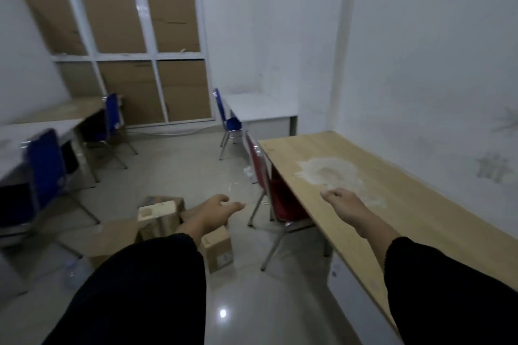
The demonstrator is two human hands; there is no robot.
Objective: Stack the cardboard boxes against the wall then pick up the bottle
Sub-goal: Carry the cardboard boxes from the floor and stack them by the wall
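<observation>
Several brown cardboard boxes lie scattered on the tiled floor ahead at lower left. One box (217, 251) stands just below my left wrist, a taller one (159, 217) with a pale top sits behind it, and a flat one (112, 241) lies to the left. A clear plastic bottle (74, 273) lies on the floor at the far left, blurred. My left hand (215, 211) reaches forward above the boxes, fingers loosely curled, holding nothing. My right hand (343, 200) hovers over the wooden table, also relaxed and holding nothing. Both arms wear dark sleeves.
A long wooden table (420, 204) with a pale stain runs along the right wall. A red chair (269, 190) is tucked at its left side. Blue chairs (47, 168) and desks line the left. A white desk (260, 109) stands in the far corner.
</observation>
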